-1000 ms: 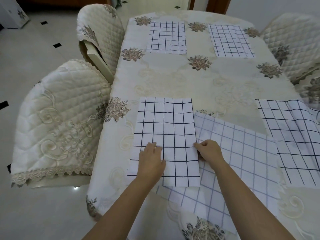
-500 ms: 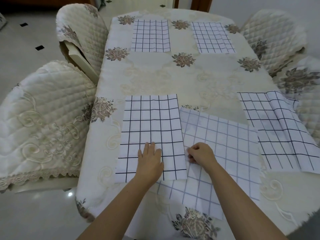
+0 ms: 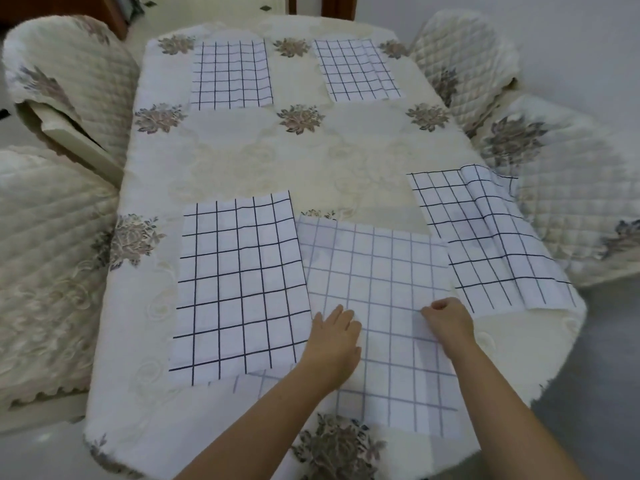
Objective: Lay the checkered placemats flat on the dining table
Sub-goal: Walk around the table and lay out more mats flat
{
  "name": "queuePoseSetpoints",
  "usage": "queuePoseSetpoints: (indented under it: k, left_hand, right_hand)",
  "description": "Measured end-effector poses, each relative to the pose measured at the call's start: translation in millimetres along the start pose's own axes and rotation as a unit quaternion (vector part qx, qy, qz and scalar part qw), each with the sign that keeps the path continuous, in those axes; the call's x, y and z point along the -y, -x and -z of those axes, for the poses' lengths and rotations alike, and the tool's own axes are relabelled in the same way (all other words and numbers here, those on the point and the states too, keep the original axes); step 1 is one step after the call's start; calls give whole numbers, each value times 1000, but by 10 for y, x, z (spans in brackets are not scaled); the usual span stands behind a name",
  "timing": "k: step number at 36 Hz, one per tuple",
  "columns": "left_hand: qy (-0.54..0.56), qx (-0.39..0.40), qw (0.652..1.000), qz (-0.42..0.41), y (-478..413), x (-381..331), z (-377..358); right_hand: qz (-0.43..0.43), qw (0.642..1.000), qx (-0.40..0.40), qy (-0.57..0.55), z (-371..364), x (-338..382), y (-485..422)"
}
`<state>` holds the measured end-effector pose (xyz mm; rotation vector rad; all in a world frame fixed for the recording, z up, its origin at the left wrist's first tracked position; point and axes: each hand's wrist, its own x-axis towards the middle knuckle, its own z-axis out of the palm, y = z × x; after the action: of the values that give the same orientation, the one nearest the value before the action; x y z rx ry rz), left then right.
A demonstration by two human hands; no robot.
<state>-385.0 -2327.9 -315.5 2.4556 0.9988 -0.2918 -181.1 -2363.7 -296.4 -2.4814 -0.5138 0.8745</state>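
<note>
Head view: five checkered placemats (image 3: 230, 76) (image 3: 356, 69) (image 3: 239, 285) (image 3: 381, 271) (image 3: 485, 237), two hands (image 3: 334, 336) (image 3: 448, 322) on one.

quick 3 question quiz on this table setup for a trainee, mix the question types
1. True or false: the left hand lies flat on the faint mat.
2. How many mats are on the table?
3. The right mat is: A) perfectly flat B) creased C) rolled up

Key: 1 true; 2 five; 3 B
</note>
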Motion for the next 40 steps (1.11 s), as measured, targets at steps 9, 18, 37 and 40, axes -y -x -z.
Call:
queuePoseSetpoints:
  k: [9,18,37,40]
  left_hand:
    - [50,-22,999,4,-166,-279,-3]
    - [27,-19,998,56,-210,-404,26]
    - [-15,-57,995,83,-254,-502,-13]
    - [-23,-58,994,90,-275,-508,13]
  right_hand:
    - [-81,994,11,-70,296,-92,-185]
    - [-95,985,102,-97,286,-39,-295]
    - [-60,995,72,-25,311,-137,-328]
    - [-66,991,80,-83,321,-135,-333]
